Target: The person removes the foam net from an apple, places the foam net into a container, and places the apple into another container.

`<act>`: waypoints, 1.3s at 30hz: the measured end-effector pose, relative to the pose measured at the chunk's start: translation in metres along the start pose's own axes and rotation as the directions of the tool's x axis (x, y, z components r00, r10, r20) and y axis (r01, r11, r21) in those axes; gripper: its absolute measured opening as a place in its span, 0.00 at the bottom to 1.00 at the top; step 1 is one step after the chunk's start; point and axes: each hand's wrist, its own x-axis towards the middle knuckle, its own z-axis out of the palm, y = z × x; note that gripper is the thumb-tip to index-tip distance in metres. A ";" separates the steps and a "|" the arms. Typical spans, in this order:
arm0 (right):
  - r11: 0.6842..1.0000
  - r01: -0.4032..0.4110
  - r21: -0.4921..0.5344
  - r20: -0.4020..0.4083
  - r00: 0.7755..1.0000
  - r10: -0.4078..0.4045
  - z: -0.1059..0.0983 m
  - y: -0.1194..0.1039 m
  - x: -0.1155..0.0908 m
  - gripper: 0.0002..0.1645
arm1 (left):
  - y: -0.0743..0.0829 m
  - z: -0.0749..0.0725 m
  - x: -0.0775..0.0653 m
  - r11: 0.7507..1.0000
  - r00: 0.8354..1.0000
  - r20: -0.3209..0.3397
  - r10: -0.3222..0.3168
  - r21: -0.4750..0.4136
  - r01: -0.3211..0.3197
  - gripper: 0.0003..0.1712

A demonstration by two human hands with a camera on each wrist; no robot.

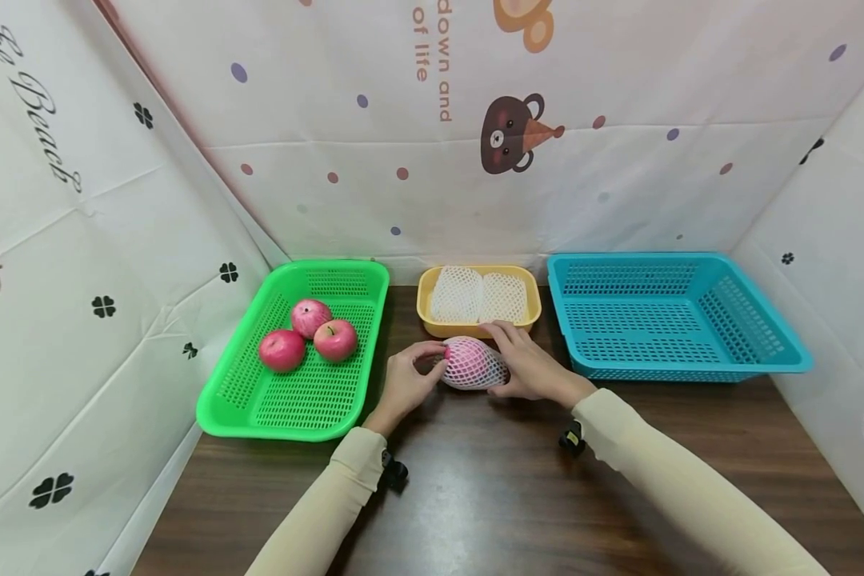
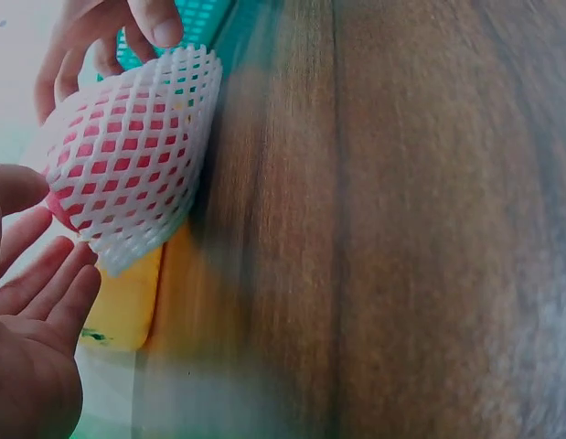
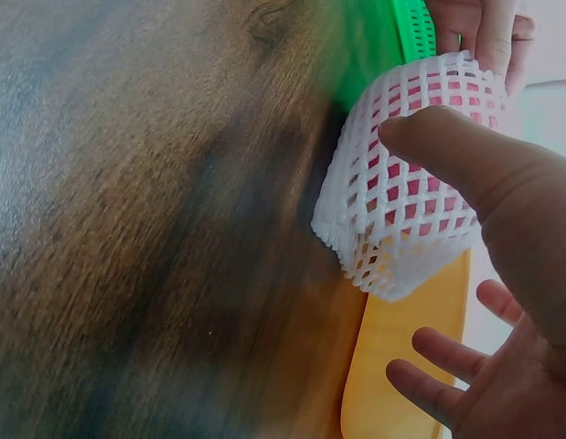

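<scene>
A red apple (image 1: 447,352) sits inside a white foam net sleeve (image 1: 475,364) in front of the yellow basket, a bit of its skin bare at the left end. My left hand (image 1: 412,376) pinches that left end between thumb and fingers. On the other side, my right hand (image 1: 526,362) holds the sleeve, its thumb (image 3: 429,137) pressed on the mesh. The sleeve's loose right end (image 3: 383,274) hangs past the apple. Red shows through the mesh (image 2: 127,142) in the left wrist view.
Three red apples (image 1: 335,341) lie in a green basket (image 1: 288,422) at the left. White foam nets (image 1: 457,296) fill the small yellow basket (image 1: 446,329) behind my hands. A blue basket (image 1: 641,340) stands at the right on the dark wooden table (image 1: 461,496).
</scene>
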 end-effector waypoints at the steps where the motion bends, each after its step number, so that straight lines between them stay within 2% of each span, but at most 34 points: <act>1: 1.000 -0.002 0.001 0.001 1.000 0.002 0.000 0.000 0.000 0.65 | 0.000 0.000 0.000 1.000 1.000 0.012 -0.002 -0.011 0.002 0.13; 11: 1.000 -0.004 0.000 -0.014 1.000 0.004 0.001 0.005 -0.003 0.66 | 0.003 0.001 0.002 0.997 0.987 0.153 -0.057 -0.047 0.065 0.25; 19: 1.000 -0.027 0.002 -0.013 1.000 0.027 0.000 0.008 -0.007 0.67 | 0.003 0.007 0.004 0.994 0.962 0.251 -0.105 0.003 0.107 0.38; 26: 0.999 -0.029 -0.017 -0.027 0.999 0.028 0.000 0.011 -0.012 0.67 | 0.003 0.013 0.007 0.987 0.954 0.263 -0.143 0.110 0.118 0.44; 30: 0.999 -0.037 -0.019 -0.031 0.999 0.036 -0.001 0.012 -0.014 0.68 | 0.004 0.017 0.008 0.982 0.955 0.250 -0.157 0.145 0.123 0.45; 34: 0.999 -0.049 -0.016 -0.024 0.999 0.048 -0.001 0.013 -0.016 0.70 | 0.004 0.022 0.009 0.979 0.957 0.236 -0.170 0.153 0.136 0.45; 39: 0.998 -0.067 0.001 -0.009 0.998 0.067 0.000 0.015 -0.019 0.73 | 0.004 0.025 0.009 0.983 0.959 0.229 -0.165 0.122 0.140 0.44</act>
